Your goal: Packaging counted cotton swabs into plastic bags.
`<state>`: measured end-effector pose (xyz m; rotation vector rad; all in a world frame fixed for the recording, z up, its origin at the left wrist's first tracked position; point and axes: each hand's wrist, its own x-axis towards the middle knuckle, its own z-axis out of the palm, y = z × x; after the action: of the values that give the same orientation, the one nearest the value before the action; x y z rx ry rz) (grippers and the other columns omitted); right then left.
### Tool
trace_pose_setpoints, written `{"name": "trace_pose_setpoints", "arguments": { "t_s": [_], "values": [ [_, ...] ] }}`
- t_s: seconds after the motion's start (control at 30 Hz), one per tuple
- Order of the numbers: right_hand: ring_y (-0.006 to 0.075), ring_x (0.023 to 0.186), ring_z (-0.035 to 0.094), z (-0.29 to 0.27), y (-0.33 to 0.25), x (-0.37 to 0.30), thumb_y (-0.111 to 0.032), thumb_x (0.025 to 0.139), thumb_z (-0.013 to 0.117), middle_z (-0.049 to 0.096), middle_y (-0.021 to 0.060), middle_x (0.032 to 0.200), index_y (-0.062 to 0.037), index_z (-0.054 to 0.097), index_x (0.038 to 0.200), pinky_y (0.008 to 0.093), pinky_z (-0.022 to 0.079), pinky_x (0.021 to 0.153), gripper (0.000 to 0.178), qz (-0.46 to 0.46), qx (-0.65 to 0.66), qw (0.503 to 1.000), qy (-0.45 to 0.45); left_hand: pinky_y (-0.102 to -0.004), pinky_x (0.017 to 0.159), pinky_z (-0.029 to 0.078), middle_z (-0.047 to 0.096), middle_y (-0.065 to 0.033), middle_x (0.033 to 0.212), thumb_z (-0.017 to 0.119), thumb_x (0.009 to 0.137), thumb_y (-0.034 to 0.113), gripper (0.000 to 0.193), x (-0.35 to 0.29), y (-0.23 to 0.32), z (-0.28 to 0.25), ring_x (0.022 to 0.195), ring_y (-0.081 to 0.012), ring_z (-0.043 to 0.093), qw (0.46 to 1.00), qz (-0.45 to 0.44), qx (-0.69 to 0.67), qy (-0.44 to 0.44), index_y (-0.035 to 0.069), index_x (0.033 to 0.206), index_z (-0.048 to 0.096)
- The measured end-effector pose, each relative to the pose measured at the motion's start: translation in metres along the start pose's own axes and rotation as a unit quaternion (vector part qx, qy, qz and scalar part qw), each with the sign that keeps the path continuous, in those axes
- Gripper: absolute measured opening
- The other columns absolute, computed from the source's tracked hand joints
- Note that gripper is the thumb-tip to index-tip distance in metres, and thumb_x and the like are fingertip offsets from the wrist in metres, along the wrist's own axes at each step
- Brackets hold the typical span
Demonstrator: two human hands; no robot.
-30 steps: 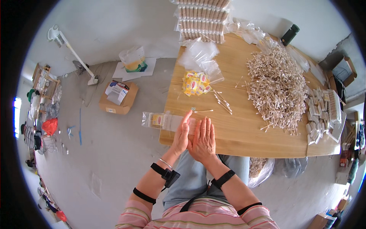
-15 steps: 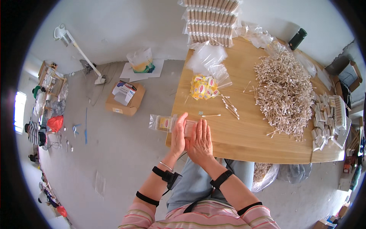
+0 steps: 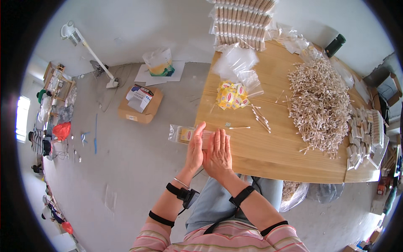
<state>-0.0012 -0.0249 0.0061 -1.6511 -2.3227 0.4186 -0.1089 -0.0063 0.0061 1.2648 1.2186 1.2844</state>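
Observation:
A clear bag of cotton swabs [image 3: 185, 135] with a yellow label sticks out past the table's left edge. My left hand [image 3: 194, 150] crosses over it and grips it near its middle; some of its fingers are hidden. Flat on the bag's right part lies my right hand [image 3: 218, 153], fingers stretched out side by side. Just beyond my right fingertips lies a single cotton swab [image 3: 239, 127]. A few loose swabs [image 3: 262, 119] lie farther right, near a small heap of yellow label cards [image 3: 231, 95].
Loose cotton swabs form a big pile [image 3: 319, 107] on the wooden table [image 3: 277, 157]. Packed swabs [image 3: 360, 136] sit at the right edge, stacked bundles [image 3: 241, 25] at the back, and empty clear bags [image 3: 237, 63] before them. A cardboard box [image 3: 140, 107] stands on the floor left.
The view has shifted slightly, so the table appears farther right and a little lower. Both hands stay on the bag, with my right hand a little farther left along it.

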Motion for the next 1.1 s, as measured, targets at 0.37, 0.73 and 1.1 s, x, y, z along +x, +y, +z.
{"name": "trace_pose_setpoints", "arguments": {
  "t_s": [0.37, 0.73, 1.1],
  "values": [
    [0.0383, 0.144, 0.011, -0.001, 0.001, -0.001, -0.035, 0.093, 0.038, 0.02, 0.0269, 0.151, 0.0106, 0.027, 0.141, 0.0479, 0.007, 0.118, 0.067, -0.001, 0.014, 1.0, 0.002, -0.0398, 0.115, 0.021, 0.035, -0.0185, 0.148, 0.023, 0.103, 0.046, 0.064, 0.0, -0.01, -0.004, 0.14, -0.03, 0.027, 0.995, 0.069, 0.076, -0.012, -0.005, 0.138, 0.038],
    [0.0431, 0.142, 0.013, -0.001, -0.002, -0.002, -0.029, 0.091, 0.043, 0.02, 0.0303, 0.149, 0.009, 0.027, 0.141, 0.0501, 0.009, 0.117, 0.065, -0.041, 0.015, 0.999, 0.002, -0.0418, 0.114, 0.022, 0.039, -0.0213, 0.144, 0.03, 0.101, 0.048, 0.064, 0.005, 0.004, -0.006, 0.139, -0.0353, 0.028, 0.986, 0.069, 0.148, -0.033, -0.003, 0.137, 0.04],
    [0.0414, 0.143, 0.01, 0.002, -0.003, 0.003, -0.034, 0.093, 0.039, 0.017, 0.0298, 0.151, 0.0112, 0.023, 0.142, 0.0488, 0.009, 0.117, 0.069, -0.016, 0.03, 0.999, 0.01, -0.0417, 0.115, 0.019, 0.037, -0.0206, 0.146, 0.031, 0.102, 0.045, 0.062, -0.009, 0.01, -0.011, 0.141, -0.0337, 0.027, 0.99, 0.088, 0.106, -0.013, -0.004, 0.138, 0.039]
  ]
}}
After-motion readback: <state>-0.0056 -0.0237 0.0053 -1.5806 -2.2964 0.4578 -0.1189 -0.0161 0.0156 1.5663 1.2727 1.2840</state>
